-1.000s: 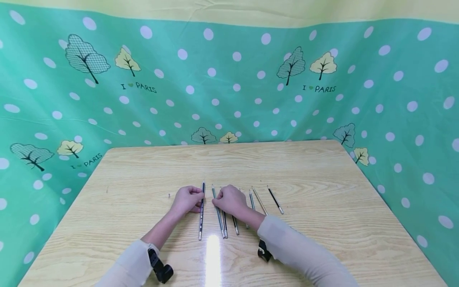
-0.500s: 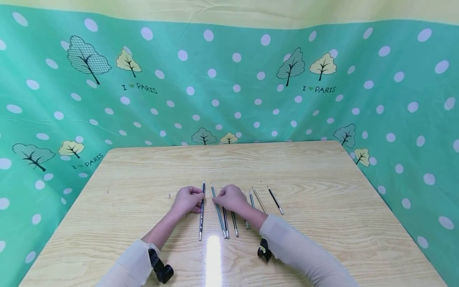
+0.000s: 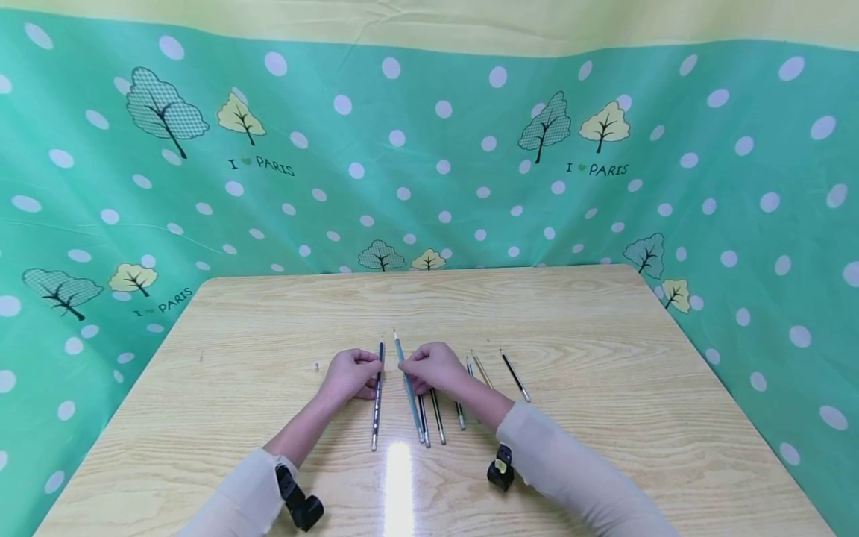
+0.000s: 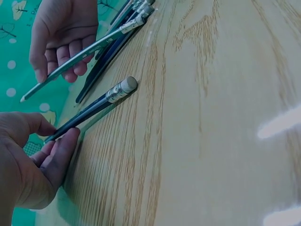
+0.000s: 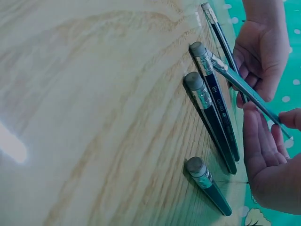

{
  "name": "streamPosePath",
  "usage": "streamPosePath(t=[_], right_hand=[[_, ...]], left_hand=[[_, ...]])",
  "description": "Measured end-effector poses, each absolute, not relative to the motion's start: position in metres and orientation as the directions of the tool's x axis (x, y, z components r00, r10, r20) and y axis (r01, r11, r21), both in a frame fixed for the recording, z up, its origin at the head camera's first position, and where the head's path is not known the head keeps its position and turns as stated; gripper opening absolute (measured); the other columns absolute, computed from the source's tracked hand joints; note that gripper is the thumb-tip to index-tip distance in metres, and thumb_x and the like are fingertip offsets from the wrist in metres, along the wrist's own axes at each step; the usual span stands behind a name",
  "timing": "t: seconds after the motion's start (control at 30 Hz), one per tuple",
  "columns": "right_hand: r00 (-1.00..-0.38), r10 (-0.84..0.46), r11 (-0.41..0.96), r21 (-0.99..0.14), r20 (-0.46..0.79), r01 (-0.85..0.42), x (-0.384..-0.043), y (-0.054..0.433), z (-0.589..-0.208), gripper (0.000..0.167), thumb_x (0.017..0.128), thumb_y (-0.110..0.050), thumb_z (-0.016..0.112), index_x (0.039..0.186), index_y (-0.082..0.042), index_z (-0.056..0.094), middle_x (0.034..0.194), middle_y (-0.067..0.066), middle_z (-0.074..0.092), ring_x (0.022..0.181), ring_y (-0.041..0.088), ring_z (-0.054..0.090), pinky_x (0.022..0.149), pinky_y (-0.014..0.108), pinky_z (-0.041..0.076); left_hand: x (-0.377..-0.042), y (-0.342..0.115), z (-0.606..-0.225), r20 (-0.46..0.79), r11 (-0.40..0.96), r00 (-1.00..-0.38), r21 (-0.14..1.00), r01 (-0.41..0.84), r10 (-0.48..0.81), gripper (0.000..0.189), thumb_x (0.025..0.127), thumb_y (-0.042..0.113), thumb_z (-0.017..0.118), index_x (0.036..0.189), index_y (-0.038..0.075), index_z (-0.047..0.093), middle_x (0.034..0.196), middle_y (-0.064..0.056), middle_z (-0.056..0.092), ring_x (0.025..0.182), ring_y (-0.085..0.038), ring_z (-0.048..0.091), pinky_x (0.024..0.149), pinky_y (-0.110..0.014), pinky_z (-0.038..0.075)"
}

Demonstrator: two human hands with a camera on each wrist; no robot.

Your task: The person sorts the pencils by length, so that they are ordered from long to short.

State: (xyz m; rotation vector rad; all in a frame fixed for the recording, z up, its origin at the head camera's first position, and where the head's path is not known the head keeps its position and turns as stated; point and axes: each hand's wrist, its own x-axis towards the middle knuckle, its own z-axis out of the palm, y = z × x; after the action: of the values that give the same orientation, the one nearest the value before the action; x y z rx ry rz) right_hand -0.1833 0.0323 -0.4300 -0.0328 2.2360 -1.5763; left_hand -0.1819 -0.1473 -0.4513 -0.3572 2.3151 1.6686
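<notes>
In the head view my left hand (image 3: 350,375) pinches a dark pencil (image 3: 377,410) between thumb and fingers, its eraser end toward me. To its right my right hand (image 3: 432,368) pinches a teal pencil (image 3: 412,406), tip pointing away. The left wrist view shows the teal pencil (image 4: 70,62) slanting up over the darker ones, its eraser end close to theirs. Just right of it lie two dark pencils (image 3: 436,418), partly hidden under my right hand. In the right wrist view, the nearer pair (image 5: 218,108) rests on the table with grey erasers showing.
Farther right on the wooden table (image 3: 570,313) lie a gold pencil (image 3: 482,369), a black pencil (image 3: 515,375) and others partly covered by my right forearm. A tiny light scrap (image 3: 317,366) sits left of my left hand. A green dotted cloth (image 3: 429,149) hangs behind.
The teal pencil has slid away from me in my right hand's pinch, its tip now farther forward. My right forearm has shifted slightly right. My left hand and its pencil stay put.
</notes>
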Motion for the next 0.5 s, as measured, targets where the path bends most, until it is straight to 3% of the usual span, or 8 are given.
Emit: streamPosePath(t=[0.17, 0.5], right_hand=[[-0.901, -0.272, 0.252, -0.929, -0.338, 0.272, -0.1860, 0.0331, -0.4327, 0.022, 0.085, -0.016, 0.066, 0.095, 0.003, 0.060, 0.073, 0.013, 0.067, 0.052, 0.013, 0.062, 0.056, 0.031, 0.061], [-0.891, -0.299, 0.197, -0.935, -0.343, 0.294, -0.1891, 0.0364, -0.4374, 0.024, 0.086, -0.007, 0.063, 0.106, 0.004, 0.057, 0.082, 0.020, 0.070, 0.062, 0.018, 0.067, 0.057, 0.027, 0.060]], left_hand=[[-0.1826, -0.1477, -0.4517, -0.356, 0.300, -0.934, 0.886, -0.352, -0.045, 0.029, 0.085, 0.011, 0.061, 0.110, -0.002, 0.058, 0.086, -0.012, 0.061, 0.064, -0.016, 0.060, 0.058, -0.030, 0.061], [-0.1820, -0.1504, -0.4500, -0.362, 0.297, -0.931, 0.884, -0.360, -0.049, 0.030, 0.085, 0.010, 0.059, 0.113, -0.002, 0.058, 0.088, -0.011, 0.062, 0.065, -0.015, 0.061, 0.058, -0.031, 0.061]])
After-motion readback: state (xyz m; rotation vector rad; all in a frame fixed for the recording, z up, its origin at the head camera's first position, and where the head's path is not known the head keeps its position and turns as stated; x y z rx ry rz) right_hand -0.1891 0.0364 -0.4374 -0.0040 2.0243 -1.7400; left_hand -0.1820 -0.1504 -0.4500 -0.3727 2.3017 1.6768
